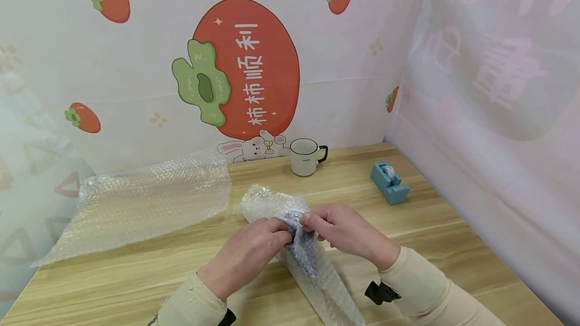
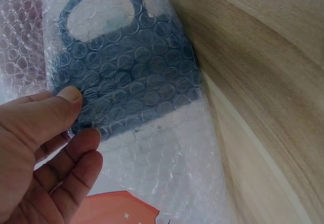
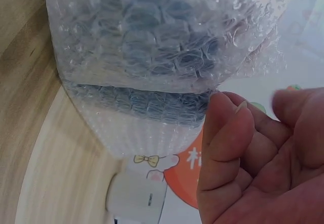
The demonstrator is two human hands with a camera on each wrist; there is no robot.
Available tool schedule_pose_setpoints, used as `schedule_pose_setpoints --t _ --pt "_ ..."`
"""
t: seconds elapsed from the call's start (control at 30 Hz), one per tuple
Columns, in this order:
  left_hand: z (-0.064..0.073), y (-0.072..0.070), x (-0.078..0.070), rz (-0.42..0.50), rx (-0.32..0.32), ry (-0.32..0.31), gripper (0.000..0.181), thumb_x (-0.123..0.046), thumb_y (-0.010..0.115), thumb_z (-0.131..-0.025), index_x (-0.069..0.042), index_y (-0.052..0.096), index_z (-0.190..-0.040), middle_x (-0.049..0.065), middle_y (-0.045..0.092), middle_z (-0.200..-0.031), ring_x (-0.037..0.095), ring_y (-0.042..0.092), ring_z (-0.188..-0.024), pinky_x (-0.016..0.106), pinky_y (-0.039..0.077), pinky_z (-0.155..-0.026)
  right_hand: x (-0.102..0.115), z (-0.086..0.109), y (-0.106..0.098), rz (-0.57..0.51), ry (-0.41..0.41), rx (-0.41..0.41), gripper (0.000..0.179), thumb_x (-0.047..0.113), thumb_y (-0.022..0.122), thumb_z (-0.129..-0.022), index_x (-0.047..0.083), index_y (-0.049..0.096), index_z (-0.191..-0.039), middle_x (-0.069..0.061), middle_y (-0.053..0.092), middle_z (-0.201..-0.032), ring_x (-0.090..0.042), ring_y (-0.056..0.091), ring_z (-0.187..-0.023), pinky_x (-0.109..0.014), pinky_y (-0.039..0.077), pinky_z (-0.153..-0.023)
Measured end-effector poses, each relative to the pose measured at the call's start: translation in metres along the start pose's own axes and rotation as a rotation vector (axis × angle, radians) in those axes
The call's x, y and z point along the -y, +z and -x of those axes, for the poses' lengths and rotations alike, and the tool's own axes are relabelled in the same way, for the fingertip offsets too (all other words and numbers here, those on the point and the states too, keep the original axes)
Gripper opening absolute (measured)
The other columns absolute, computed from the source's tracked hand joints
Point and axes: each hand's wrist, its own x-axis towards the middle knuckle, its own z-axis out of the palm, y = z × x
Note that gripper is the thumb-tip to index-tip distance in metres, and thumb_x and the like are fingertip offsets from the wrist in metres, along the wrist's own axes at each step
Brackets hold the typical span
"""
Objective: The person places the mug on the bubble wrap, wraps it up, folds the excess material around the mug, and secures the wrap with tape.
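Note:
A dark blue thing (image 2: 116, 77) with a loop handle, mug-like in outline, shows through a sheet of bubble wrap (image 1: 328, 286) on the table. My left hand (image 1: 254, 250) holds it at its edge through the wrap, thumb on one side and fingertips by the other. My right hand (image 1: 349, 230) has its curled fingers at the wrap's edge. In the right wrist view the right fingertips (image 3: 228, 117) meet a fold of the film, while the blurred thumb stands apart from them. The layers over the blue thing hide its exact form.
Behind stands a white mug (image 1: 303, 157) with a black handle. A teal tape dispenser (image 1: 389, 182) with a roll of tape sits at the right. Another bubble wrap sheet (image 1: 154, 205) spreads across the left of the wooden table (image 1: 430, 260). Printed cloth (image 1: 353, 64) hangs behind the table.

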Motion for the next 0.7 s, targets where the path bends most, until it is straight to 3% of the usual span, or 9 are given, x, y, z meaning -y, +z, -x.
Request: schedule_pose_setpoints --t 0.1,0.17,0.27,0.7 --pt "0.001 0.001 0.000 -0.005 -0.004 -0.004 0.015 -0.011 0.071 -0.092 -0.020 0.075 -0.103 -0.005 0.071 -0.109 0.015 0.065 -0.093 0.030 0.057 -0.079 -0.002 0.000 0.002 0.084 -0.075 -0.020 0.026 0.034 0.058 -0.107 0.022 0.079 -0.098 0.010 0.067 -0.082 -0.007 0.057 -0.070 -0.025 0.048 -0.062" --pt "0.002 0.001 0.001 -0.006 -0.005 -0.011 0.016 -0.012 0.071 -0.092 -0.021 0.075 -0.105 -0.006 0.071 -0.110 0.016 0.064 -0.094 0.031 0.056 -0.081 -0.004 0.000 0.003 0.127 -0.114 -0.026 0.020 0.029 0.062 -0.105 0.022 0.080 -0.104 0.012 0.068 -0.082 -0.003 0.054 -0.070 -0.023 0.048 -0.065" --pt "0.003 0.002 0.002 -0.007 -0.014 -0.015 0.017 -0.012 0.073 -0.092 -0.021 0.075 -0.107 -0.006 0.071 -0.111 0.016 0.063 -0.096 0.030 0.056 -0.083 -0.006 0.001 0.006 0.172 -0.146 -0.035 0.020 0.024 0.065 -0.104 0.022 0.079 -0.117 0.014 0.076 -0.101 0.001 0.059 -0.080 -0.022 0.051 -0.074" --pt "0.006 0.007 0.002 0.008 -0.111 -0.011 0.019 -0.012 0.079 -0.088 -0.022 0.077 -0.104 -0.004 0.070 -0.112 0.016 0.063 -0.094 0.029 0.055 -0.079 -0.005 0.002 0.017 0.520 -0.350 -0.047 0.026 0.008 0.060 -0.098 0.017 0.079 -0.114 0.003 0.065 -0.105 -0.005 0.057 -0.087 -0.022 0.051 -0.073"
